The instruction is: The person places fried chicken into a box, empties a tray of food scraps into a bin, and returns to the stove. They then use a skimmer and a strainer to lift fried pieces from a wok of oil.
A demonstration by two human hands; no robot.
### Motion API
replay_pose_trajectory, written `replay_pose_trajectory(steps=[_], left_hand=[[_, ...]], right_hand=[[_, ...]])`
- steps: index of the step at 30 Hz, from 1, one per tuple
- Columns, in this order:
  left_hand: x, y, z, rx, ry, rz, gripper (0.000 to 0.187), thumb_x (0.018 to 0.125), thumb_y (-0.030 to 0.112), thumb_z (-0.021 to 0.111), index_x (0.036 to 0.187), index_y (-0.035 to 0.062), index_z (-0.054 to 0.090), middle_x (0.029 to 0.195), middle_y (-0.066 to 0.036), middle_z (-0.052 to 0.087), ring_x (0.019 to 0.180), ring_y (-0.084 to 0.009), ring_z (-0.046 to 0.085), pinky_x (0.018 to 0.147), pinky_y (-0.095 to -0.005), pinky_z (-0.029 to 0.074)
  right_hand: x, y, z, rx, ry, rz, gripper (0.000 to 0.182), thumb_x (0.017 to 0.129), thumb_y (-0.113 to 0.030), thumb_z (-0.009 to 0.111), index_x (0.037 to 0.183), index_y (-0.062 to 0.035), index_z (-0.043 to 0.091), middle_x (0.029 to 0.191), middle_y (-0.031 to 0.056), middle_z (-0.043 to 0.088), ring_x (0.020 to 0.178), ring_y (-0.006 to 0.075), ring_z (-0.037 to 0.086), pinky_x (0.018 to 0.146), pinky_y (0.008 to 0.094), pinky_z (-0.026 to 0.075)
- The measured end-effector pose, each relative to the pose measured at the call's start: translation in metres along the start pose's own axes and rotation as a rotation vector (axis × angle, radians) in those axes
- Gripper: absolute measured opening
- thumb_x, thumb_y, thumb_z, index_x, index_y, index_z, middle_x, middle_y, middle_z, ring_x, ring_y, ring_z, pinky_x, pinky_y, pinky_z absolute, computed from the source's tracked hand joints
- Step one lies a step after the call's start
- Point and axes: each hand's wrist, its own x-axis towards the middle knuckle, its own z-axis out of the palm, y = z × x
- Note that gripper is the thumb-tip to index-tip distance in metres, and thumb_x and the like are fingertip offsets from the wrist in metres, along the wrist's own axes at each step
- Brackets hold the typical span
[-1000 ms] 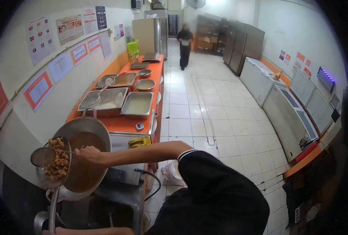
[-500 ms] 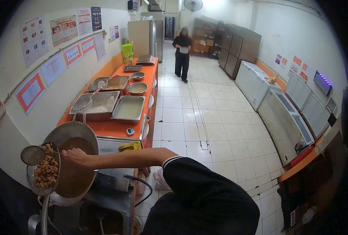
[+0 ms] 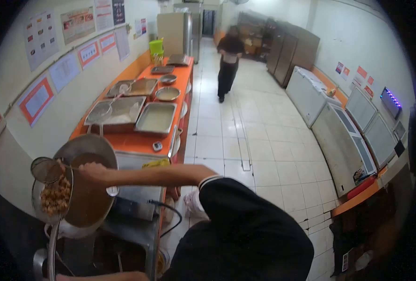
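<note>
Fingers of the right hand [image 3: 92, 171] are curling around one small skimmer [image 3: 46, 169], which is hovering over fried pieces [image 3: 55, 196] in one large strainer [image 3: 52, 194] above one wok [image 3: 88, 187]. Left hand [image 3: 77, 277] is gripping the strainer's handle, fingers unclear. Four metal trays [image 3: 156, 118] are lying along one orange counter [image 3: 140, 140].

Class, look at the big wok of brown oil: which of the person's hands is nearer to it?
The right hand. It is above the wok, holding a small skimmer. The left hand is near the bottom edge, mostly out of view, lower than the wok.
</note>
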Motion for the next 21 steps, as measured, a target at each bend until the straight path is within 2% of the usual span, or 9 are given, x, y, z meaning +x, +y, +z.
replay_pose_trajectory(steps=[3, 5, 8, 10, 12, 13, 15, 19, 21], left_hand=[[0.001, 0.001, 0.006, -0.121, -0.025, -0.056, 0.027, 0.083, 0.016, 0.036, 0.056, 0.0108, 0.038, 0.043, 0.005, 0.026, 0.032, -0.0056, 0.022, 0.031, -0.0197, 0.021], [-0.004, 0.002, 0.008, -0.183, 0.006, -0.097, 0.027, 0.083, 0.016, 0.036, 0.057, 0.0106, 0.038, 0.043, 0.005, 0.026, 0.032, -0.0055, 0.022, 0.031, -0.0196, 0.021], [-0.006, 0.001, 0.010, -0.306, 0.092, -0.202, 0.027, 0.083, 0.016, 0.036, 0.057, 0.0104, 0.039, 0.043, 0.005, 0.026, 0.032, -0.0054, 0.022, 0.031, -0.0193, 0.021], [-0.006, 0.001, 0.006, -0.378, 0.138, -0.256, 0.027, 0.083, 0.016, 0.036, 0.057, 0.0102, 0.039, 0.043, 0.005, 0.026, 0.032, -0.0054, 0.022, 0.031, -0.0191, 0.021], [-0.004, 0.001, -0.003, -0.344, 0.029, -0.231, 0.028, 0.085, 0.018, 0.035, 0.058, 0.0100, 0.040, 0.043, 0.005, 0.028, 0.031, -0.0055, 0.024, 0.030, -0.0197, 0.021], [-0.006, 0.000, -0.004, -0.321, 0.010, -0.195, 0.029, 0.085, 0.019, 0.035, 0.058, 0.0100, 0.040, 0.043, 0.005, 0.029, 0.031, -0.0055, 0.024, 0.030, -0.0200, 0.021], [-0.009, -0.001, -0.005, -0.310, -0.020, -0.185, 0.031, 0.087, 0.021, 0.037, 0.059, 0.0099, 0.040, 0.043, 0.002, 0.032, 0.033, -0.0068, 0.028, 0.031, -0.0204, 0.022], [-0.012, 0.009, -0.016, 0.644, -0.186, 0.560, 0.019, 0.070, 0.015, 0.048, 0.055, 0.0104, 0.037, 0.047, 0.001, 0.032, 0.039, -0.0104, 0.033, 0.039, -0.0234, 0.028], [0.000, -0.035, -0.025, 0.249, -0.084, 0.664, 0.031, 0.089, 0.021, 0.040, 0.060, 0.0098, 0.039, 0.045, 0.000, 0.034, 0.036, -0.0088, 0.031, 0.032, -0.0206, 0.023]], right_hand=[[0.000, -0.006, 0.019, 0.010, 0.029, 0.003, 0.020, 0.080, -0.014, 0.046, 0.082, 0.0018, 0.057, 0.076, 0.0215, 0.060, 0.073, 0.0349, 0.062, 0.060, 0.0431, 0.052], [-0.001, -0.009, -0.017, 0.070, 0.092, 0.127, 0.020, 0.080, -0.015, 0.045, 0.079, 0.0006, 0.059, 0.074, 0.0217, 0.060, 0.073, 0.0351, 0.062, 0.060, 0.0433, 0.052], [0.033, 0.038, 0.044, -0.039, -0.045, -0.099, 0.022, 0.081, -0.016, 0.044, 0.084, 0.0018, 0.057, 0.077, 0.0221, 0.060, 0.073, 0.0367, 0.061, 0.060, 0.0436, 0.051], [0.022, 0.038, 0.016, 0.015, 0.050, -0.061, 0.022, 0.081, -0.016, 0.044, 0.087, 0.0025, 0.055, 0.080, 0.0226, 0.059, 0.073, 0.0380, 0.060, 0.060, 0.0448, 0.051], [-0.004, 0.002, -0.012, 0.118, 0.022, 0.053, 0.021, 0.081, -0.014, 0.044, 0.091, 0.0032, 0.051, 0.085, 0.0238, 0.058, 0.078, 0.0398, 0.059, 0.062, 0.0472, 0.049], [0.007, -0.041, -0.006, -0.300, -0.111, 0.392, 0.020, 0.081, -0.014, 0.044, 0.090, 0.0030, 0.052, 0.085, 0.0240, 0.058, 0.079, 0.0397, 0.059, 0.064, 0.0473, 0.049], [0.000, -0.022, -0.013, -0.171, -0.065, 0.214, 0.020, 0.080, -0.014, 0.047, 0.090, 0.0027, 0.053, 0.085, 0.0238, 0.059, 0.079, 0.0394, 0.059, 0.065, 0.0467, 0.049], [-0.013, 0.011, -0.011, -0.088, -0.067, 0.058, 0.020, 0.076, -0.014, 0.052, 0.089, 0.0021, 0.054, 0.085, 0.0234, 0.059, 0.079, 0.0390, 0.059, 0.066, 0.0457, 0.049], [-0.016, 0.019, -0.016, -0.065, -0.121, -0.021, 0.021, 0.075, -0.014, 0.055, 0.089, 0.0019, 0.054, 0.085, 0.0232, 0.059, 0.079, 0.0387, 0.059, 0.066, 0.0451, 0.048]])
